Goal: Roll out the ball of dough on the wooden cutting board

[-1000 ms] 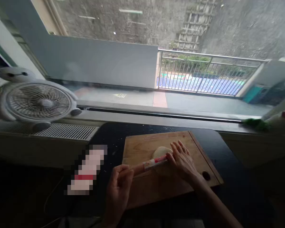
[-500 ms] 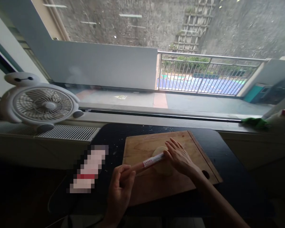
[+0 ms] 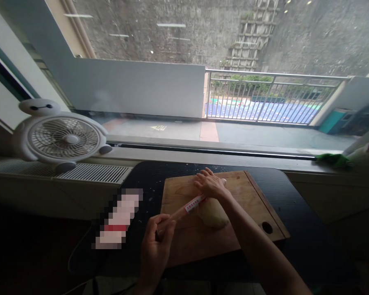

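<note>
A wooden rolling pin (image 3: 180, 213) with a red and white label slants over a wooden cutting board (image 3: 184, 243). My left hand (image 3: 157, 246) is closed round its near end. My right hand (image 3: 210, 183) lies with fingers stretched out over the far part of the pin, palm down, and the pin's tip shows beyond it. Under and in front of the pin is a flattened piece of pale dough (image 3: 215, 216), its far edge hidden by the pin and my right hand and arm.
The board rests on a black table (image 3: 304, 229) with white specks at its far edge. A pixelated pinkish item (image 3: 121, 217) lies left of the board. A white fan (image 3: 70, 139) stands on the sill at left; a green cloth (image 3: 332, 159) is at right.
My right hand has slid forward and left, turning the pin's far end away from me over the dough. More of the dough's near side shows. My left hand keeps its hold.
</note>
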Action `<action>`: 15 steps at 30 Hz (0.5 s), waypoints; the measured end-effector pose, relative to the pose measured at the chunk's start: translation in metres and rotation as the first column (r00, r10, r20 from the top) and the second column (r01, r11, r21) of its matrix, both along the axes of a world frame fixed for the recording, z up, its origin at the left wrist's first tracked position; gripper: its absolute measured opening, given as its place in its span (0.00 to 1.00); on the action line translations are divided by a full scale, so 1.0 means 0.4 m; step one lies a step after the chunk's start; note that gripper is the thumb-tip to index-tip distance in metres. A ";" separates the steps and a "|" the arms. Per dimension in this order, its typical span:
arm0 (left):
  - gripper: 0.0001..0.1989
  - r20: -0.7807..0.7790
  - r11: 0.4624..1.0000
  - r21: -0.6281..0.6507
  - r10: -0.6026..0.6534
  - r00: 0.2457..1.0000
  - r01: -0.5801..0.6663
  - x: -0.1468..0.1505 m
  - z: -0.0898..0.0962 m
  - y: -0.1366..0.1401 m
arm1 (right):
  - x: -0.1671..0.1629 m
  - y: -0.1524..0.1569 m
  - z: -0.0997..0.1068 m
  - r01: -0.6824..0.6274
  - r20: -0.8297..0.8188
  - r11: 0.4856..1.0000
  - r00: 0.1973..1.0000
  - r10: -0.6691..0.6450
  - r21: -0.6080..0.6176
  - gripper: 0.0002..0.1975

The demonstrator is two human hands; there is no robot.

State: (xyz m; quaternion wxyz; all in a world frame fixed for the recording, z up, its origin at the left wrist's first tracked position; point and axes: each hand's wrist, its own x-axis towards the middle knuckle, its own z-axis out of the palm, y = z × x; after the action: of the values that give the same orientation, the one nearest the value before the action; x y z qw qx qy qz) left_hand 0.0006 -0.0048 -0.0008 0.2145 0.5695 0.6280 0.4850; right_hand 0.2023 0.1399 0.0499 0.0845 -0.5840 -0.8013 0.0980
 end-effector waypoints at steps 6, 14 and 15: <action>0.12 0.019 0.995 0.047 -0.088 0.996 0.087 -0.001 -0.007 0.004 | 0.115 -0.328 -0.068 0.053 -0.016 0.933 0.999 -0.051 0.355 0.24; 0.11 0.056 0.999 0.000 -0.040 0.998 0.040 -0.010 -0.012 0.005 | 0.071 -0.155 -0.034 0.126 -0.039 0.960 0.992 -0.120 0.251 0.21; 0.12 0.058 1.000 -0.004 -0.023 0.998 0.023 -0.009 -0.010 0.004 | 0.056 -0.118 -0.023 0.130 -0.038 0.970 0.991 -0.124 0.205 0.21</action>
State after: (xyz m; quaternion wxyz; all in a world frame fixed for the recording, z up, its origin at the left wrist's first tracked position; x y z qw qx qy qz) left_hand -0.0031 -0.0032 -0.0047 0.2397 0.5618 0.6162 0.4973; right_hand 0.2248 0.0927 0.0407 0.1611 -0.6209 -0.7670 0.0157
